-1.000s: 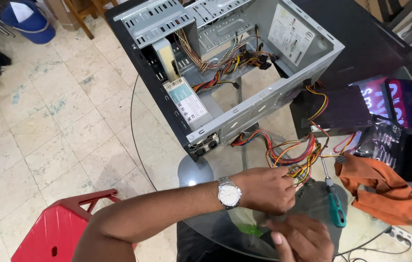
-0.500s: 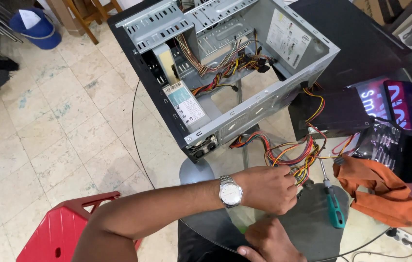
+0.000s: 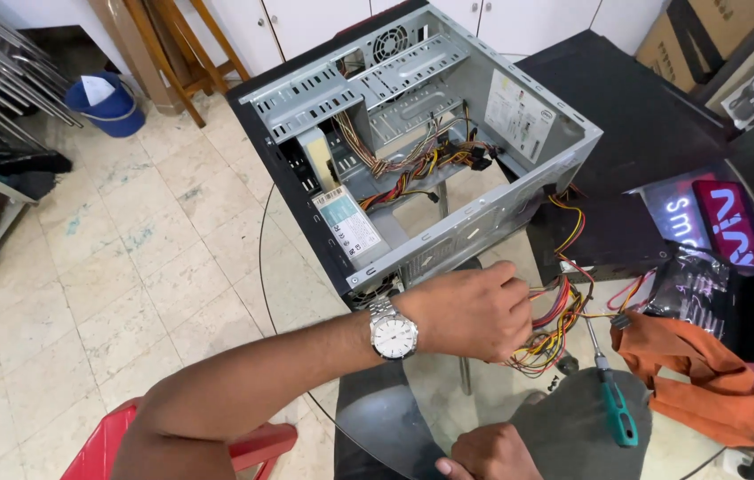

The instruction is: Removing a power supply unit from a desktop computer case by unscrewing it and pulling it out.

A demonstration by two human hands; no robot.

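I am reaching my left arm across from the lower left, forearm bare and a silver wristwatch (image 3: 394, 333) sitting face-up on the wrist. My left hand (image 3: 470, 309) is lying knuckles-up over the round glass bench (image 3: 306, 293), its fingers curling down and closing their grip on the bundle of coloured power cables (image 3: 559, 324) that is spilling out red, yellow, orange and black just to the right of my fingertips. The bundle is lying on the glass between my hand and the black box (image 3: 603, 236) it runs to, just in front of the open computer case (image 3: 421, 142).

The case is lying on its side on the bench, its open face turned up, with more wiring showing inside and its near metal edge just beyond my knuckles.

My right hand (image 3: 488, 455) is sitting low at the bottom edge of the view, only its back and knuckles showing; I cannot tell whether its grip is closed on anything.

A screwdriver with a teal handle (image 3: 615, 409) is lying near the cables, tip pointing toward them, and a crumpled orange cloth (image 3: 706, 378) is lying just beside it to the right.
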